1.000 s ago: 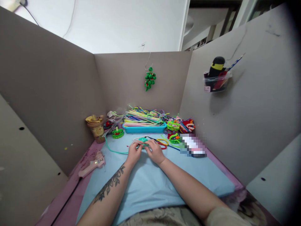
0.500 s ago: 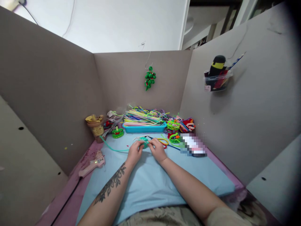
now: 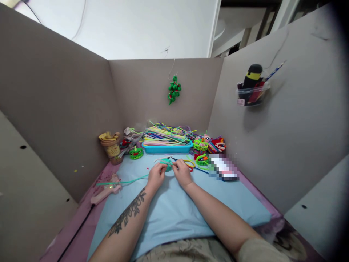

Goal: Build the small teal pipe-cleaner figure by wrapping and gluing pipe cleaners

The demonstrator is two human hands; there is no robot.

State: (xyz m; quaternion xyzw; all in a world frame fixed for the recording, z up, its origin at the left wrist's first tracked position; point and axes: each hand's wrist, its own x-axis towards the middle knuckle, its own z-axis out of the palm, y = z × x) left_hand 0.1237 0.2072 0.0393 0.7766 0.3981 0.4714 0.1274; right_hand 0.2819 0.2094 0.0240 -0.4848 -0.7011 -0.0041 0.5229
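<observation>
Between my two hands is a small teal pipe-cleaner piece [image 3: 167, 164], fuzzy and rounded; its exact shape is partly hidden by fingers. My left hand [image 3: 156, 175] pinches it from the left, fingers closed. My right hand [image 3: 181, 172] pinches its right side. A long teal pipe cleaner [image 3: 131, 181] trails left from my left hand and crosses over the pink glue gun [image 3: 107, 191]. Just beyond my right hand lie scissors [image 3: 189, 163] with yellow and red handles.
A blue tray [image 3: 167, 148] heaped with pipe cleaners [image 3: 169, 134] stands at the back. Left are a green pipe-cleaner figure [image 3: 136, 153] and a tan cup [image 3: 110, 145]. Right are colourful figures [image 3: 201, 159] and a blurred phone-like object [image 3: 225, 169]. Grey panels [image 3: 166, 76] enclose the table.
The trailing teal pipe cleaner has swung from beside the tan cup down toward the glue gun and lies straighter. Both hands remain nearly in place on the teal piece.
</observation>
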